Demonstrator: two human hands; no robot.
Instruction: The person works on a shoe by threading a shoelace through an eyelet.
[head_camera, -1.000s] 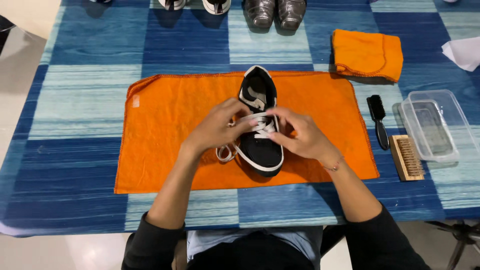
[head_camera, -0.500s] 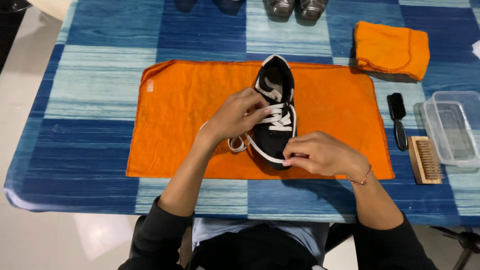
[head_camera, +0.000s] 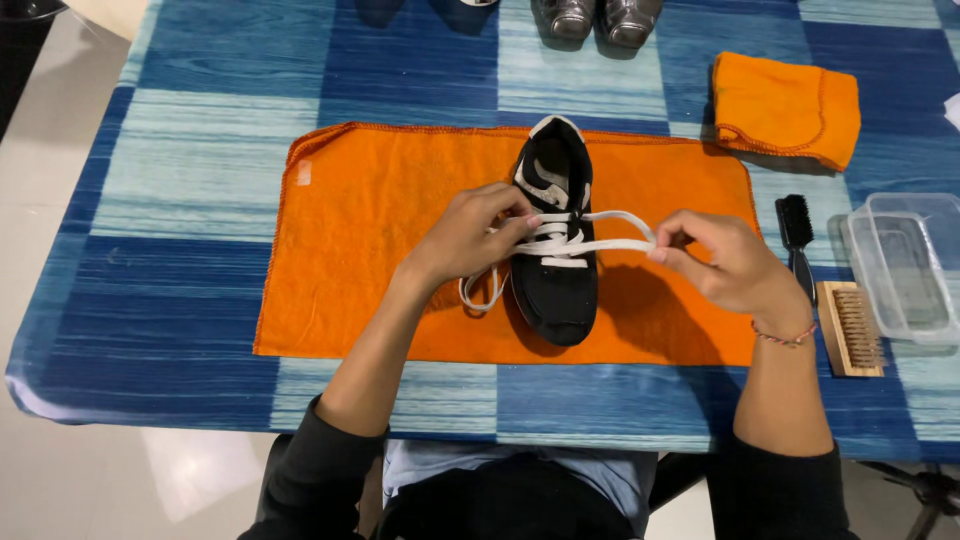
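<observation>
A black sneaker (head_camera: 556, 290) with a white sole lies on an orange cloth (head_camera: 370, 230), toe towards me. My left hand (head_camera: 470, 235) rests on the shoe's left side, fingers pressing the white lace (head_camera: 600, 230) at the eyelets. A loose loop of lace hangs below that hand on the cloth. My right hand (head_camera: 725, 265) is to the right of the shoe, pinching a loop of the lace and holding it stretched out sideways.
A folded orange cloth (head_camera: 790, 108) lies at the back right. A black brush (head_camera: 795, 235), a wooden brush (head_camera: 850, 328) and a clear plastic box (head_camera: 905, 265) sit at the right. Other shoes (head_camera: 598, 20) stand at the far edge of the blue checked table (head_camera: 180, 180).
My right hand has moved from the shoe's toe out to the right, drawing a loop of lace taut. My left hand stayed on the lacing.
</observation>
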